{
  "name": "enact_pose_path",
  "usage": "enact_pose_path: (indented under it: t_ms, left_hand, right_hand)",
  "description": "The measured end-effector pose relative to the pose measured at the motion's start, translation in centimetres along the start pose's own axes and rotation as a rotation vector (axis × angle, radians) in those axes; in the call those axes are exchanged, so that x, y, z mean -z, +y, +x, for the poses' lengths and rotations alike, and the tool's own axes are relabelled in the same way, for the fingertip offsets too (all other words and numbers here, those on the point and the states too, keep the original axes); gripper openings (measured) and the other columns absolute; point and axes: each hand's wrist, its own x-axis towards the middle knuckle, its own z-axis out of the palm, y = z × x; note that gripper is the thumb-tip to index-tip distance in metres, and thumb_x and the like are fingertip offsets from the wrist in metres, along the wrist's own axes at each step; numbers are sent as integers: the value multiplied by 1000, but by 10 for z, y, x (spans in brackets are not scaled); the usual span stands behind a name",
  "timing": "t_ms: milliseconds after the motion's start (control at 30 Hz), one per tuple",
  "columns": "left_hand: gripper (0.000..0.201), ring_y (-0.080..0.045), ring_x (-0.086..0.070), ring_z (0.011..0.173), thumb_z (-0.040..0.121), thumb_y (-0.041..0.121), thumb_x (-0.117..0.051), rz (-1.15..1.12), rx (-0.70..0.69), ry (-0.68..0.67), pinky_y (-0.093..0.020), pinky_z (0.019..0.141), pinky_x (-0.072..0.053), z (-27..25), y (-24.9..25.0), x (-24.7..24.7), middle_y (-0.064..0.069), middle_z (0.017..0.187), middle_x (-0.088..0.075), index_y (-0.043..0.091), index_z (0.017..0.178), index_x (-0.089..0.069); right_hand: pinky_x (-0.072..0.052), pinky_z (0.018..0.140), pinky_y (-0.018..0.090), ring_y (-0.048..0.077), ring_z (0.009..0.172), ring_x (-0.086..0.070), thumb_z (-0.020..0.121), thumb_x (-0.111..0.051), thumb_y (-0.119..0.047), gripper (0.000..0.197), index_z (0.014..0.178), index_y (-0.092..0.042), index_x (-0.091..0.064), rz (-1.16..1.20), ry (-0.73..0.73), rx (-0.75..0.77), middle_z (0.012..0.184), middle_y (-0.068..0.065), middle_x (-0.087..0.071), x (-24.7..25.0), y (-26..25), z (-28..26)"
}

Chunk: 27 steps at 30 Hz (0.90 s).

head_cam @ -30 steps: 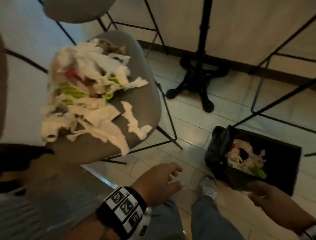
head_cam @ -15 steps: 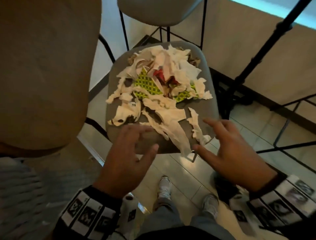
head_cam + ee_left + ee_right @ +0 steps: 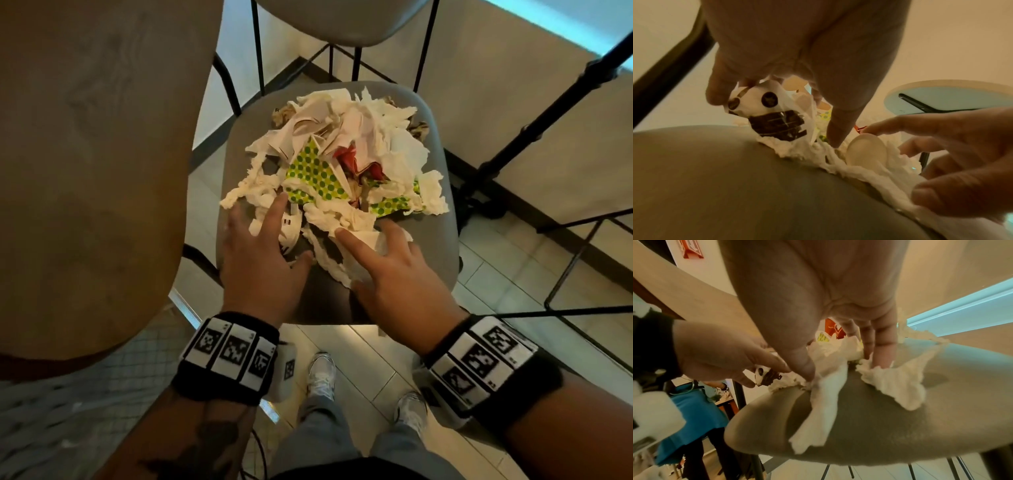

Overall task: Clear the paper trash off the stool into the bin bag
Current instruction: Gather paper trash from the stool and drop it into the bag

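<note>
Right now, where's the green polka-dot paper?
Head view: the green polka-dot paper lies mid-pile on the stool, left of the red scrap, just beyond the left hand fingertips, partly buried under white tissue.

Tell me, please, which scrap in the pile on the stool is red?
The crumpled red scrap near the middle of the pile, right of the green-dotted paper. The other scraps are white napkin or dotted.

No words or numbers can be read. The wristbands (image 3: pixel 228 353) carry black-and-white square codes (patterns, not letters). A wrapper (image 3: pixel 774 118) under the left hand (image 3: pixel 255 263) bears dark print, and a red wall sign (image 3: pixel 691 248) too; both blurred.
</note>
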Motion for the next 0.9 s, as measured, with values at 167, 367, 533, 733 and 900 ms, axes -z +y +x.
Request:
enact_pose_path:
  t_ms: [167, 367, 533, 733, 900]
  left_hand:
    - [61, -35, -41, 139, 88, 34, -77, 20, 43, -51, -50, 103, -49, 10, 5, 0, -9, 147, -39, 41, 138, -43]
    - [55, -33, -51, 125, 88, 33, -76, 20, 3, -49, -50, 94, -56, 13, 6, 4, -8, 132, -52, 35, 134, -45]
    - [55, -28, -54, 118, 88, 33, -75, -81, -56, -33, -50, 87, -60, 5, 8, 7, -5, 129, -51, 40, 129, -39]
    - [52, -27, -56, 117, 88, 31, -77, -206, -124, 49, -47, 87, -60, -3, 13, 19, -7, 127, -54, 30, 131, -48]
    - [52, -14, -52, 110, 88, 31, -79, -273, -188, 98, -17, 76, -50, -10, 19, 31, -8, 127, -53, 25, 131, -50]
  right_hand:
    - [-47, 94, 39, 34, 122, -44, 97, -57, -28, 56, 147, -36, -33, -24, 25, -1, 141, 12, -40, -3, 6, 14]
    - [-46, 87, 29, 23, 112, -47, 94, -64, -27, 42, 134, -25, -51, 39, 31, -19, 128, 7, -45, 1, 14, 22]
    - [-43, 79, 23, 16, 101, -47, 90, -70, -29, 33, 123, -29, -62, 201, 66, -48, 111, -2, -46, 1, 26, 25]
    - [-43, 74, 18, 15, 95, -51, 88, -71, -26, 26, 114, -27, -65, 329, 119, -30, 109, -2, -52, 17, 30, 18]
    - [-47, 79, 21, 14, 100, -55, 84, -76, -23, 25, 103, -31, -63, 420, 168, -8, 108, -7, -59, 36, 31, 6]
